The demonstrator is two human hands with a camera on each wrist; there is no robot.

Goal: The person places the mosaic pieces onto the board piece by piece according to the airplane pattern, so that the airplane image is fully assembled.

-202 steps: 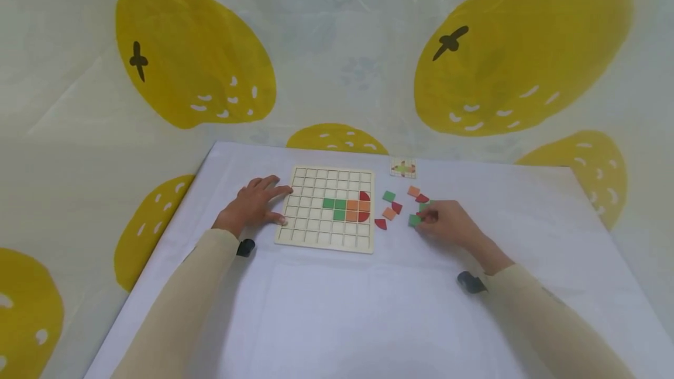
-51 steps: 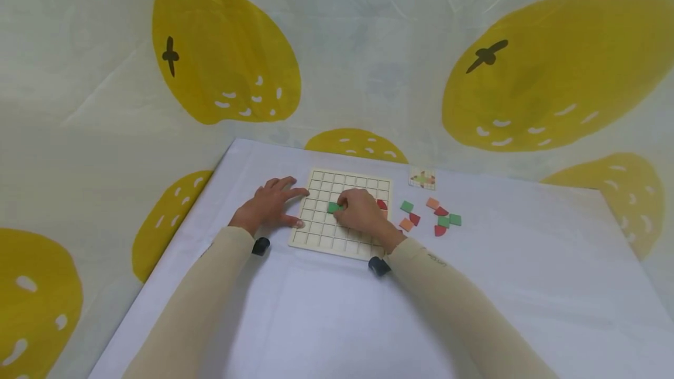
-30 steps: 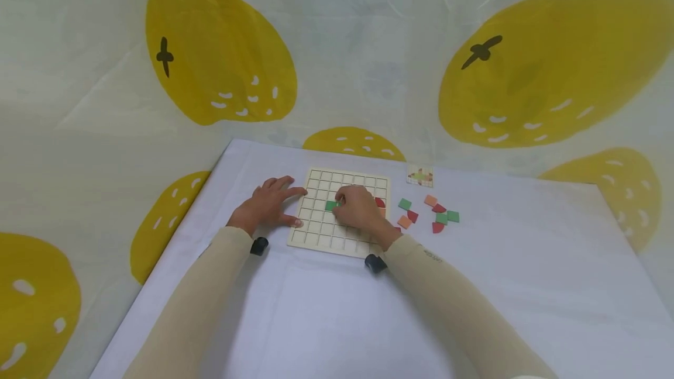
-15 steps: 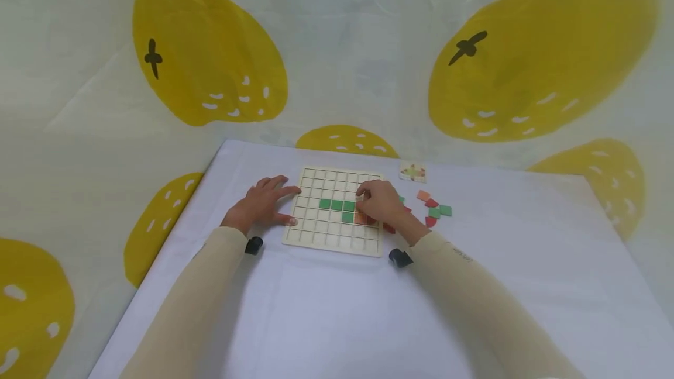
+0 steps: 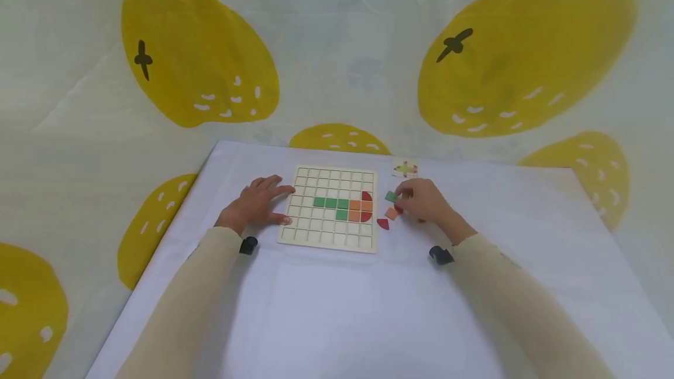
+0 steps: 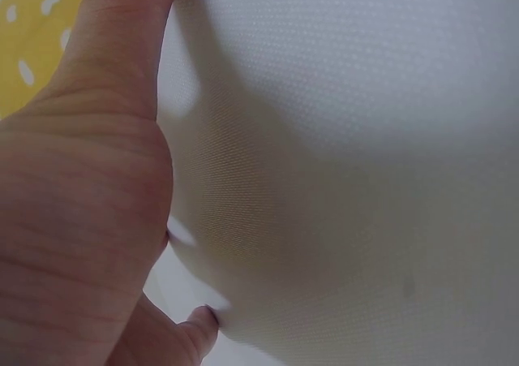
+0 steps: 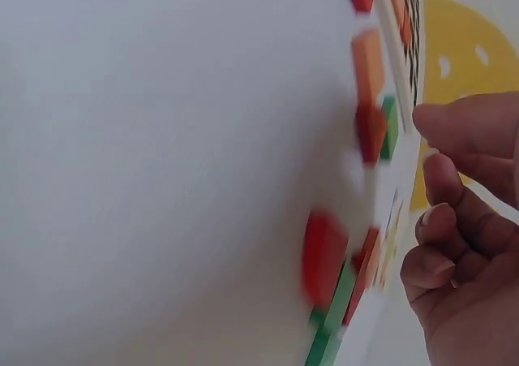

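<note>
My left hand (image 5: 256, 202) lies spread at the left side of a pale wooden grid board (image 5: 326, 245), fingertips and thumb right at its edge. Three green square tiles (image 5: 330, 203) form a row on the board, with another green one below the right end. Orange squares (image 5: 354, 210) and red quarter-circle pieces (image 5: 365, 217) follow on the right. Beyond the board, my right hand (image 5: 423, 200) hovers over loose pieces, its fingers loosely bent. In the right wrist view nothing shows between the thumb and fingers (image 7: 442, 179). A loose green tile (image 5: 390, 196) lies close by its fingertips.
A small pattern card (image 5: 405, 167) lies behind the loose pieces. A loose orange tile (image 5: 391, 213) and a red quarter-circle (image 5: 383, 224) lie between board and right hand. The hand hides more pieces from the head view. White cloth (image 5: 316, 309) covers the table.
Since the oldest frame, a green tile has been added at the left end of the green row. My right hand has moved from the board back right over the loose pieces; my left hand stays put.
</note>
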